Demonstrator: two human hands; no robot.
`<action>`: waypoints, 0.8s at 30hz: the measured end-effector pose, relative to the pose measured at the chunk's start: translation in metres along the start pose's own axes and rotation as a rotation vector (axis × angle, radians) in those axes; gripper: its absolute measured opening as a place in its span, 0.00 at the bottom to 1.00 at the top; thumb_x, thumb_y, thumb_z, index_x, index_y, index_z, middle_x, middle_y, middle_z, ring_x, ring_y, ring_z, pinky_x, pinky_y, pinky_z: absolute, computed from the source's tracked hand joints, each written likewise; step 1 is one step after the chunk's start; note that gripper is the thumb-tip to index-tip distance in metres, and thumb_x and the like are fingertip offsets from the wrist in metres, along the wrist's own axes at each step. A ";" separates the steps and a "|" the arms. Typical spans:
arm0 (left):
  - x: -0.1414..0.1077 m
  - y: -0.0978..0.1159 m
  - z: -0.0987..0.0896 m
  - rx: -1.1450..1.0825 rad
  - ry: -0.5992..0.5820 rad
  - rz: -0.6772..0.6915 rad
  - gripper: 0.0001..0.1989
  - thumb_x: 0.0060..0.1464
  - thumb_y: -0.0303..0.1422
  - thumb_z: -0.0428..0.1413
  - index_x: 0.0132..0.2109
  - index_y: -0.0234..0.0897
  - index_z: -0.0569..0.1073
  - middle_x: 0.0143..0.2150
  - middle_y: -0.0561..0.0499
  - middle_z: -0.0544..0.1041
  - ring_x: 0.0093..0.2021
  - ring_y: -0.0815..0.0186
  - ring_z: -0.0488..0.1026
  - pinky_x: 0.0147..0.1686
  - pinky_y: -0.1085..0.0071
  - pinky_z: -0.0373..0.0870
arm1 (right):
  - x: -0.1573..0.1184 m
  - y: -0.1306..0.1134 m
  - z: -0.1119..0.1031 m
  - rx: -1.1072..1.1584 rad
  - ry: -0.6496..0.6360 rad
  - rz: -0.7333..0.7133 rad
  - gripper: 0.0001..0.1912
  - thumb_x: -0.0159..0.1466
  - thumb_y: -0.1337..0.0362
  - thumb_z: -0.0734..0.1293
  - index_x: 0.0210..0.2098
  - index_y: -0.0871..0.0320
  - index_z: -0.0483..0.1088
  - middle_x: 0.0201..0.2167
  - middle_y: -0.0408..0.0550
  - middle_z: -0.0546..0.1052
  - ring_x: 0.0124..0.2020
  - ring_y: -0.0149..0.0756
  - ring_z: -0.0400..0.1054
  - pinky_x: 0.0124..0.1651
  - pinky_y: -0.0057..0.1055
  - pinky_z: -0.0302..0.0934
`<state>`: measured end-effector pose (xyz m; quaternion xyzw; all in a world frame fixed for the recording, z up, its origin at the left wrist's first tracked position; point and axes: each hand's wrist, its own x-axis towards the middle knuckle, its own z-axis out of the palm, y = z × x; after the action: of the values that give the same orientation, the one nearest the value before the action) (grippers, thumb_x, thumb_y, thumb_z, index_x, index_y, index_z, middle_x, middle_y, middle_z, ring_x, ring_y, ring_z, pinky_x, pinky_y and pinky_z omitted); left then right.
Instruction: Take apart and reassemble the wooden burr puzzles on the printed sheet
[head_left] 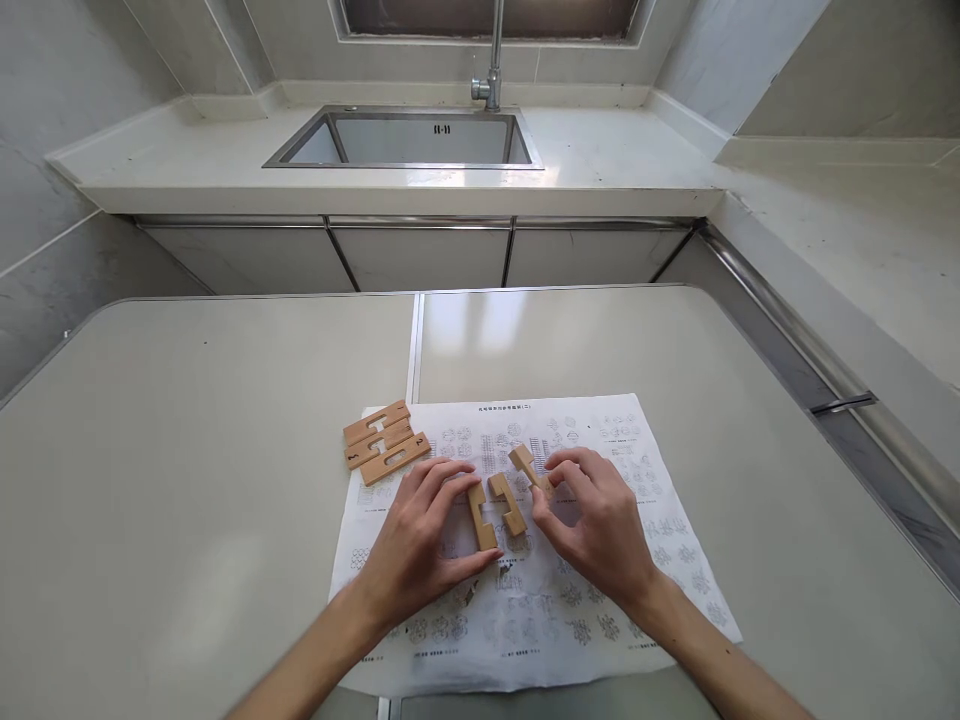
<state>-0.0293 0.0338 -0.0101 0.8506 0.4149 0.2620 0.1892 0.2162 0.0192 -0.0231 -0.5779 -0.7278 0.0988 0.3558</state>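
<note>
My left hand (424,530) grips a notched wooden puzzle piece (481,518) by its two ends, thumb at the near end and fingers at the far end. Just right of it, a second notched wooden piece (508,504) lies on the printed sheet (540,620), touched by neither hand. Between thumb and forefinger, my right hand (596,515) pinches a third notched piece (523,460), its near end partly hidden by the fingers. Several flat slotted wooden pieces (394,459) with numbers on them lie together at the sheet's upper left corner.
The sheet carries rows of small line drawings and lies on a pale table (187,480) with a seam (414,350) down its middle. Beyond the table stands a white counter (600,150) with a sink (405,166) and a tap (492,88). Another counter (862,260) runs along the right.
</note>
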 end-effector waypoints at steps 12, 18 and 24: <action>-0.001 0.001 0.002 0.022 -0.017 -0.018 0.33 0.53 0.40 0.72 0.61 0.40 0.69 0.61 0.39 0.75 0.64 0.45 0.68 0.62 0.45 0.72 | -0.004 0.001 0.002 -0.028 -0.083 -0.107 0.09 0.64 0.69 0.68 0.34 0.54 0.62 0.41 0.52 0.75 0.40 0.46 0.71 0.41 0.40 0.66; -0.001 0.000 0.003 0.013 -0.015 -0.010 0.33 0.52 0.38 0.72 0.61 0.39 0.69 0.61 0.39 0.76 0.63 0.45 0.69 0.63 0.45 0.71 | -0.005 -0.004 0.002 0.015 -0.168 -0.150 0.10 0.63 0.68 0.68 0.35 0.53 0.61 0.41 0.53 0.73 0.40 0.47 0.69 0.39 0.41 0.66; -0.002 0.000 0.004 0.009 -0.034 0.004 0.36 0.53 0.38 0.72 0.64 0.39 0.68 0.61 0.39 0.76 0.63 0.45 0.70 0.63 0.45 0.71 | -0.005 -0.008 0.002 0.048 -0.216 -0.186 0.11 0.62 0.67 0.70 0.34 0.53 0.60 0.40 0.53 0.72 0.41 0.47 0.68 0.40 0.43 0.67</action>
<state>-0.0282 0.0313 -0.0136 0.8566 0.4108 0.2460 0.1921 0.2090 0.0123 -0.0224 -0.4853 -0.8096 0.1444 0.2969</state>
